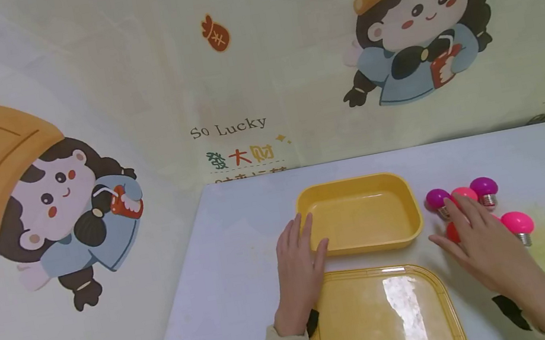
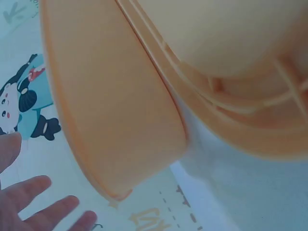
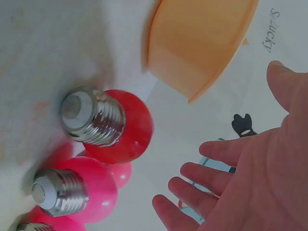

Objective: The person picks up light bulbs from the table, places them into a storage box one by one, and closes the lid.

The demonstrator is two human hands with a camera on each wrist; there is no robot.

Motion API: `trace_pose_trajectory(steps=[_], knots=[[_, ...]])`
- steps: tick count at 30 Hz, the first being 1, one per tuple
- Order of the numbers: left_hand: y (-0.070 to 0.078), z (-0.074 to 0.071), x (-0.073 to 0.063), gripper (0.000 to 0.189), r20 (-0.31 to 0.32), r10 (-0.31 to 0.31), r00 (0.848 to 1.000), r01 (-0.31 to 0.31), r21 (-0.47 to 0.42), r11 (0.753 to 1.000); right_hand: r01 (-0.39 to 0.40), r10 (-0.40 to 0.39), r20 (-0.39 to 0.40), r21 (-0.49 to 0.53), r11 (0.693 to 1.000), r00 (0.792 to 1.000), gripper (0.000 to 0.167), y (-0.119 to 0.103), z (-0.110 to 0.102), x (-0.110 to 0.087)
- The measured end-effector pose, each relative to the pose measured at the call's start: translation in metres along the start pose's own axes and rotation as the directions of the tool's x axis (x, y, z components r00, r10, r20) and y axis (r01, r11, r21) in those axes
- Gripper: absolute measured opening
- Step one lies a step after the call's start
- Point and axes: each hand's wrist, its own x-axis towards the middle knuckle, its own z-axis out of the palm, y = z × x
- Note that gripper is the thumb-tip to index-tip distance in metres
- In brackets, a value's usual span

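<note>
My left hand (image 1: 300, 267) is at the left end of a yellow plastic box (image 1: 372, 248), its fingers extended over the near left corner. In the left wrist view its spread fingers (image 2: 62, 207) hold nothing beside the box's wall. Over a group of light bulbs, my right hand (image 1: 487, 242) reaches with fingers loosely extended and partly hides them. Two purple bulbs (image 1: 484, 186) and a pink one stand at the back; a bright pink bulb (image 1: 517, 223) lies at the right. The right wrist view shows a red bulb (image 3: 134, 130) with a silver screw base, apart from the empty fingers.
A yellow lid (image 1: 368, 322) lies flat on the white table (image 1: 229, 297) in front of the box, with a bright glare on it. Behind the table hangs a cloth (image 1: 288, 71) printed with cartoon figures and lettering.
</note>
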Motion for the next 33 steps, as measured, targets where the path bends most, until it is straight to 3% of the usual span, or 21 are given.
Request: trace_pose_trajectory(steps=[6, 13, 26, 33], knots=[[-0.003, 0.002, 0.006, 0.052, -0.048, -0.01, 0.999, 0.007, -0.043, 0.999, -0.042, 0.043, 0.025, -0.019, 0.999, 0.999, 0.09, 0.004, 0.001, 0.002], [-0.009, 0.005, 0.011, 0.049, -0.072, -0.022, 0.997, 0.017, -0.07, 0.997, 0.009, -0.011, -0.044, -0.04, 0.999, 0.999, 0.084, 0.008, 0.004, 0.001], [-0.017, 0.006, 0.02, 0.045, -0.021, -0.076, 0.997, 0.073, -0.102, 0.992, 0.063, -0.07, -0.114, -0.068, 0.996, 0.991, 0.07, 0.013, 0.007, 0.001], [-0.02, 0.008, 0.024, 0.045, -0.01, -0.108, 0.994, 0.106, -0.123, 0.987, 0.085, -0.093, -0.115, -0.069, 0.994, 0.989, 0.066, 0.014, 0.008, 0.001]])
